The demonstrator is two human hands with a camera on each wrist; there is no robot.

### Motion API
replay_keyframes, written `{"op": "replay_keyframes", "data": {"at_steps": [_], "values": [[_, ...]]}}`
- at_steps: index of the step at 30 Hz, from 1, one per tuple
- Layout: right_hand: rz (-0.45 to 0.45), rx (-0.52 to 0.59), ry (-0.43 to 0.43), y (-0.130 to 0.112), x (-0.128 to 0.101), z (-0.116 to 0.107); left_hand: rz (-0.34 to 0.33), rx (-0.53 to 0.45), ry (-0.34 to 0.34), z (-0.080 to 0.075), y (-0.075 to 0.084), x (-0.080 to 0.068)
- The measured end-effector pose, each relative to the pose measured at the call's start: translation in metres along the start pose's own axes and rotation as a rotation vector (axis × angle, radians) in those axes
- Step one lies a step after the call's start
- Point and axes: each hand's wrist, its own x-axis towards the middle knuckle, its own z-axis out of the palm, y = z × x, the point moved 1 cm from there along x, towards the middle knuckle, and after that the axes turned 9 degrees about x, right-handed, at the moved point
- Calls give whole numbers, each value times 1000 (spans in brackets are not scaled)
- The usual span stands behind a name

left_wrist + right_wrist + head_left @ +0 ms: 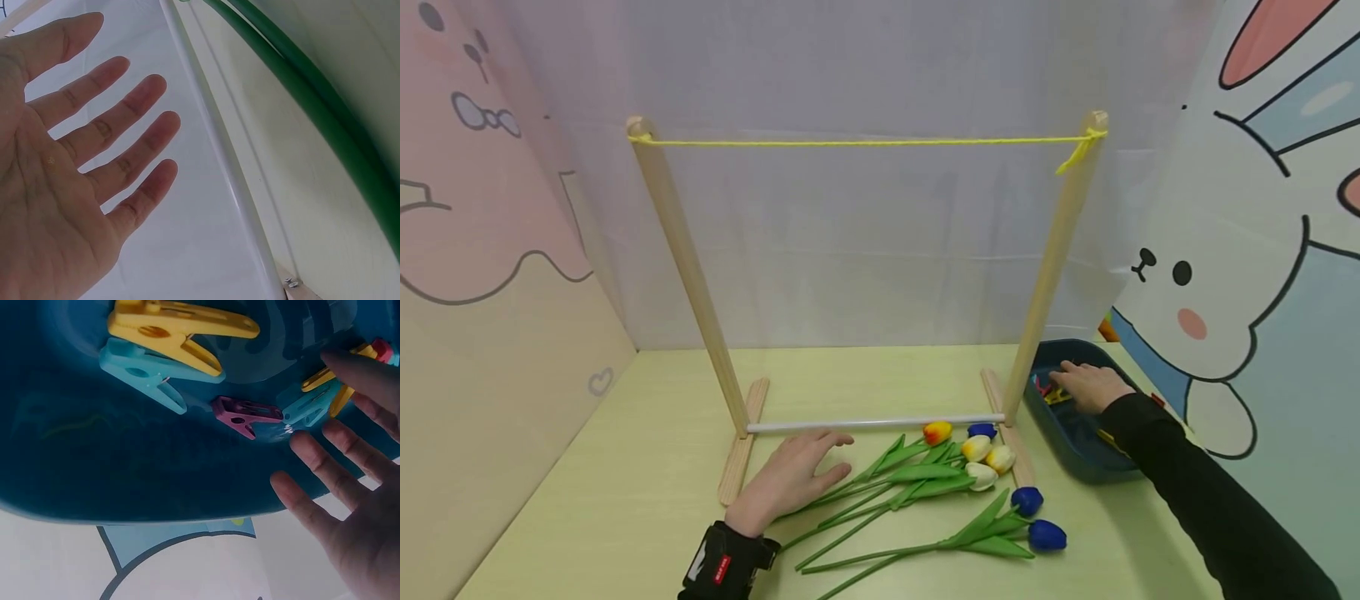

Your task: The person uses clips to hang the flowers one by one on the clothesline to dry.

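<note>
clothespins [247, 415] in tray [125, 469] | under R hand [353, 487] fingertips | grip relaxed, holding nothing

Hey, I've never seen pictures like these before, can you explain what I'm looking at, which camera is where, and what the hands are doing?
A person works with two bare hands; there is no machine. The wide picture comes from a camera on the head, the other two from cameras on the wrists.

On the green table stands a wooden frame with a yellow string across the top. In front lie fake tulips.

The left hand rests open and flat by the stems, holding nothing; its wrist view shows spread fingers.

The right hand reaches into a blue tray of coloured clothes pegs. Its fingers are straight above the pegs and grip none.
</note>
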Motion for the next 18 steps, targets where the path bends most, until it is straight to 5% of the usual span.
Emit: {"op": "replay_keyframes", "data": {"at_steps": [12,18], "values": [[-63,29,52,0,-5,11,-33,0,8,-4,0,-3],[-58,170,14,6,-6,7,-39,-1,-5,-4,-1,-4]]}}
